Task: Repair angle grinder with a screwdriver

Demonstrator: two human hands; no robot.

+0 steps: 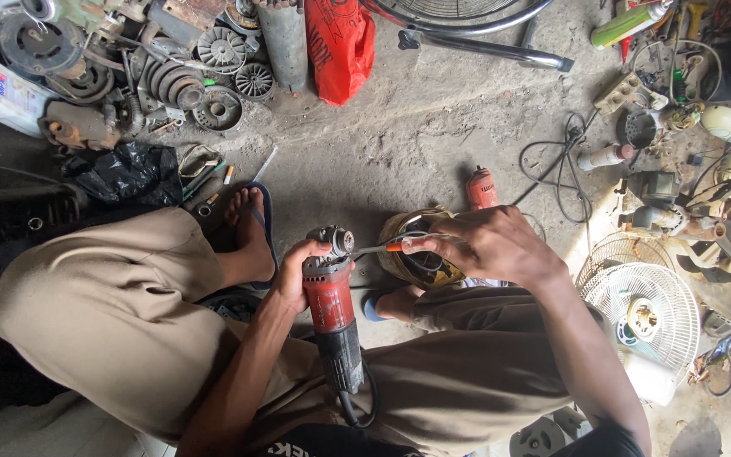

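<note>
My left hand (292, 272) grips the red body of an angle grinder (330, 296), whose grey gear head (332, 240) points away from me and whose black rear end lies over my lap. My right hand (482, 245) holds a slim tool with an orange handle (393, 247); its metal tip touches the grinder's head. Both hands are above my knees, over the concrete floor. A dark cord (364, 410) runs from the grinder's rear.
A yellow-rimmed round part (416, 267) lies under my right hand, a second red power tool (481, 188) beyond it. Metal pulleys and motor parts (205, 80) pile at the far left, a red bag (340, 42) ahead, white fan guards (645, 309) and cables at right.
</note>
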